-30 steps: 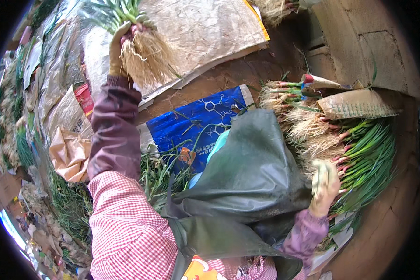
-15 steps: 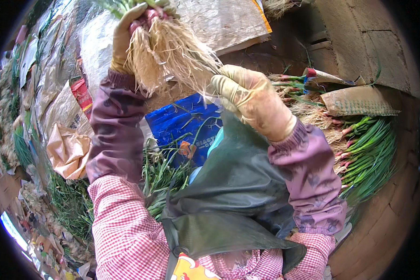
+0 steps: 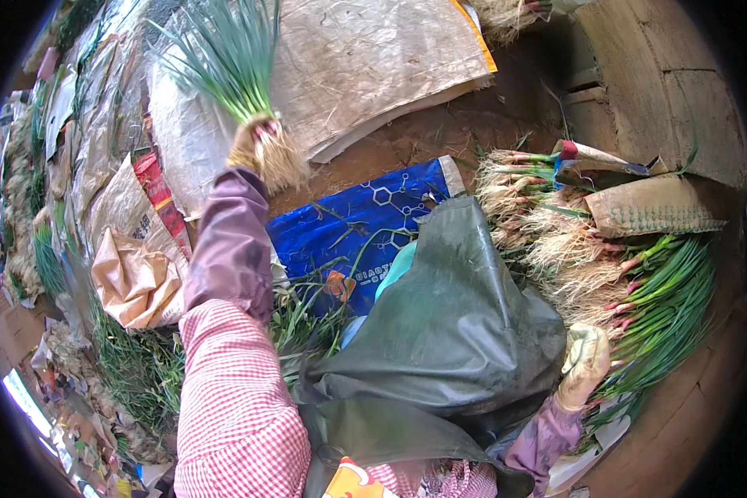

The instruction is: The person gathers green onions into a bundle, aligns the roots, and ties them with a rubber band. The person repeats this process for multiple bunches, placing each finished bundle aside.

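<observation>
Gloved left hand (image 3: pixel 245 151) out ahead, closed round a green-onion bunch (image 3: pixel 247 87) just above its roots, pale sheet (image 3: pixel 382 75) to that hand's right. Right hand (image 3: pixel 587 358) curled beside heaped onions (image 3: pixel 651 307); whether it holds anything, I can't tell.

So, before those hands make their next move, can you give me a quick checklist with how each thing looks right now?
1. Left hand has the bunch of green onions gripped: ok, closed around it just above the roots.
2. Bunch's leaves all pointing one way: ok, they fan away from the person.
3. Bunch resting on the pale sheet: cannot tell; it overlaps the sheet in view, but contact is unclear.
4. Right hand free: cannot tell; its gloved fingers are curled beside the onion pile.
5. Blue bag free of stray leaves: not ok, some lie across it.
</observation>
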